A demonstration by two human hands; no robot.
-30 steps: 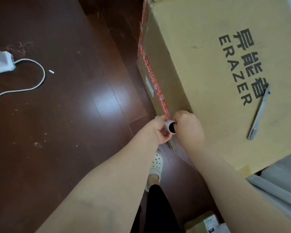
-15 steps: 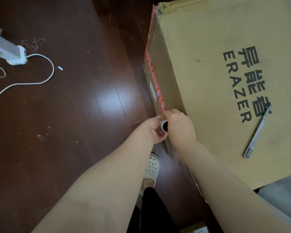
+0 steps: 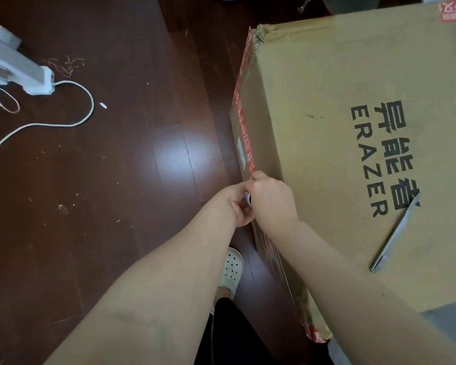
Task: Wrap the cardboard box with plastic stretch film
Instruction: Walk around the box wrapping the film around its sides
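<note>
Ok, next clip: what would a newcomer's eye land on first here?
The big cardboard box with black ERAZER lettering fills the right side, a slim grey tool lying on its top. At its left edge the left hand and right hand grip a small film roll between them. Far left, a white power strip and its cable lie on the dark wooden floor.
</note>
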